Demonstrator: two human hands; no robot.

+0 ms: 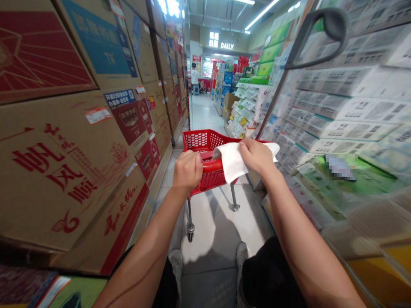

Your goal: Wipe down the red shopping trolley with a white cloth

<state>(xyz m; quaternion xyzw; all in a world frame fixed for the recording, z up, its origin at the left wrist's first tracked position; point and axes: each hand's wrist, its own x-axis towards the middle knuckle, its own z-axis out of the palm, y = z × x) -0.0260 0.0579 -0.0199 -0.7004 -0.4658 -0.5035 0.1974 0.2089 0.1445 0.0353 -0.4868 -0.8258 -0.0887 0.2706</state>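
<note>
A small red shopping cart (201, 141) stands in the aisle in front of me. My left hand (187, 170) is wrapped round the left end of its red handle bar (212, 165). My right hand (256, 156) is closed on a white cloth (231, 161) that is draped over the right part of the handle. The cart's basket looks empty as far as I can see. Its metal legs and wheels (190, 227) rest on the pale floor, just ahead of my two shoes.
Stacked brown cartons (73, 171) with red print wall the left side. Shelves of white and green packs (346, 111) line the right. A grey curved handle (324, 36) sticks out at upper right. A person (194, 77) stands far down the aisle, near more displays.
</note>
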